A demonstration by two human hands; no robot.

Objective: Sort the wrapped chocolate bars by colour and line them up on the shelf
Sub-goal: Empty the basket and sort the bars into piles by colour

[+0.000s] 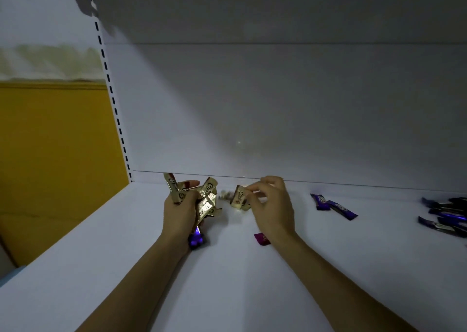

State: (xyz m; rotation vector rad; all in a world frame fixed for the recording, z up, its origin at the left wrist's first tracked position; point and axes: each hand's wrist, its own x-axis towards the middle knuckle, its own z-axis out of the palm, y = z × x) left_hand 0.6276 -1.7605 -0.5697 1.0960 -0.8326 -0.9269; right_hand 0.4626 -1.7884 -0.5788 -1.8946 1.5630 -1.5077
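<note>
White shelf (240,281), gold sorting in hand: left hand (180,210) clutches a bunch of gold bars (206,200), right hand (273,210) pinches one gold bar (238,199), both close before the back panel (278,117); best laid flat along that panel, well apart from the purple bars (333,205), fingers releasing only once square

I saw a white shelf (252,281). Two purple bars (331,205) lay touching near its back. A purple heap (448,216) sat far right. A magenta bar (261,239) lay nearer me, partly hidden.
</note>
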